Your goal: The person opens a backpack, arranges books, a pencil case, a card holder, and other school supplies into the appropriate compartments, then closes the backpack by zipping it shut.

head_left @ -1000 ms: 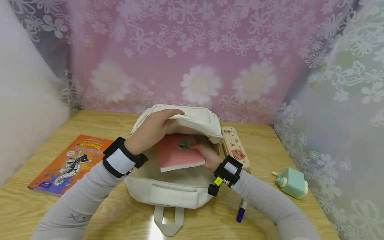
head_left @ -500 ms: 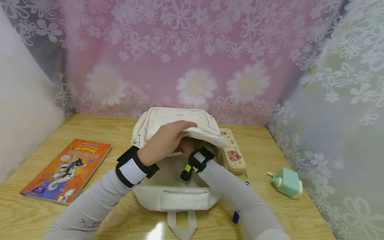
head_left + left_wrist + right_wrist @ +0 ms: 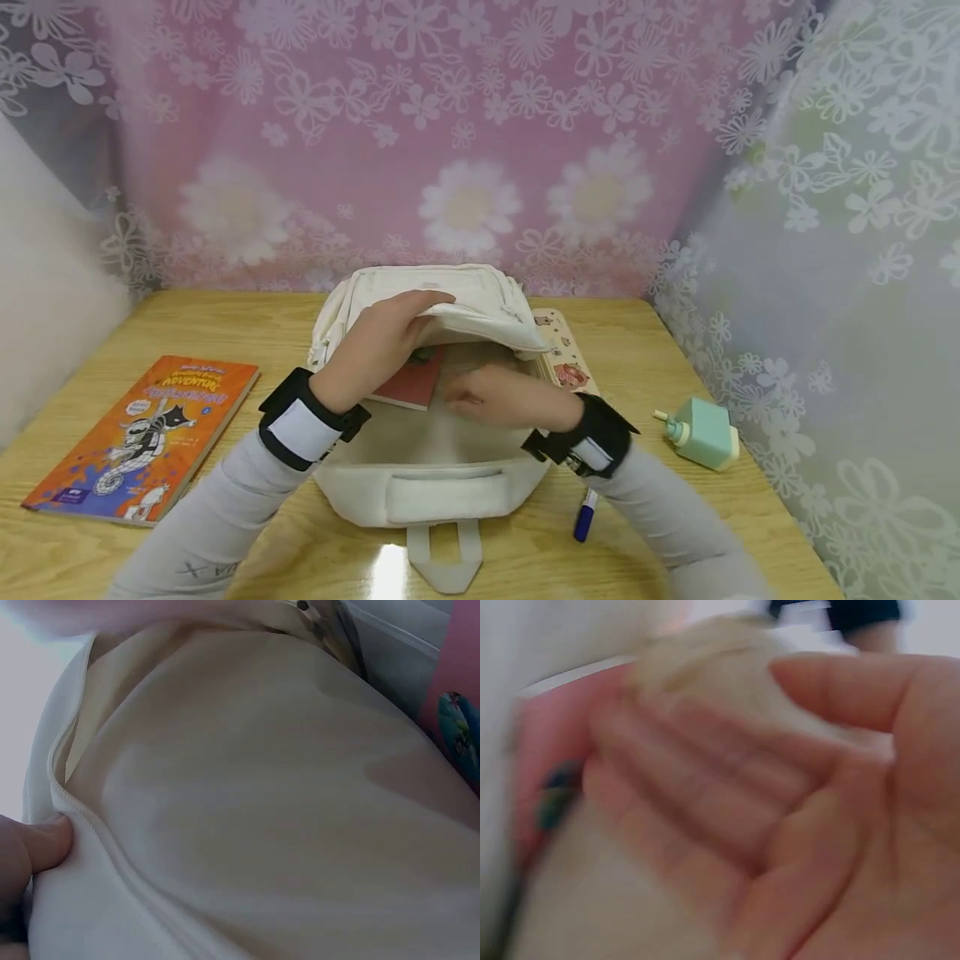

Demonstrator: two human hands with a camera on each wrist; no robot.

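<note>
A white backpack (image 3: pixel 360 498) lies on the table with its main compartment unzipped. My left hand (image 3: pixel 375 354) holds up the front panel by its edge; in the left wrist view the thumb (image 3: pixel 49 841) presses on the zippered rim. Inside the bag sits a pink book (image 3: pixel 411 388) with a dark picture on its cover, partly hidden by the panel and my left hand. My right hand (image 3: pixel 521 398) is over the opening, right of the book and apart from it. Its fingers are loosely bent and hold nothing, as the blurred right wrist view also shows.
Left of the bag lies an orange comic book (image 3: pixel 150 442). A cream pencil case (image 3: pixel 573 367) is against the bag's right side. A blue-capped marker (image 3: pixel 585 518) lies near my right forearm, and a green bottle-shaped object (image 3: pixel 703 433) is farther right.
My right hand carried the pink book deeper into the bag under the panel, then let go and drew back to the right. My left hand keeps hold of the panel.
</note>
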